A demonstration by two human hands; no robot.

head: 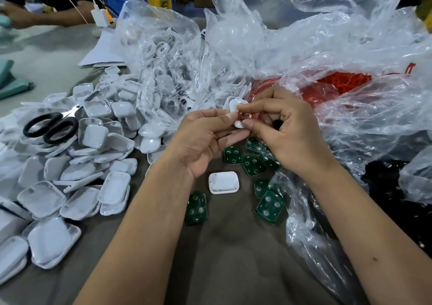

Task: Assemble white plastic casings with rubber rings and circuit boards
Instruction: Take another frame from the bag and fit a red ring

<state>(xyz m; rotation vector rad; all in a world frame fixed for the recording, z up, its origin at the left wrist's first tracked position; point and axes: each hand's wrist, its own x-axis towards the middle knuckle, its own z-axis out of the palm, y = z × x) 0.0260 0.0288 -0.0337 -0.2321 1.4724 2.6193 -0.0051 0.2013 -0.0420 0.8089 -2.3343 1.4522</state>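
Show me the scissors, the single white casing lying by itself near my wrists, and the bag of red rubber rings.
scissors [50, 128]: head view, on the black handle loops.
single white casing [223, 182]: head view, on its inner floor.
bag of red rubber rings [327, 85]: head view, on the red rings seen through the plastic.

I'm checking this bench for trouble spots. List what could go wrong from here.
1. Both hands, left and right, pinch one small casing with a red ring in mid-air; the ring could slip from the grip into the clutter.
2. Boards lie loose under the wrists and may get knocked or pressed.
3. Scissors rest on the unstable casing pile and could slide off.
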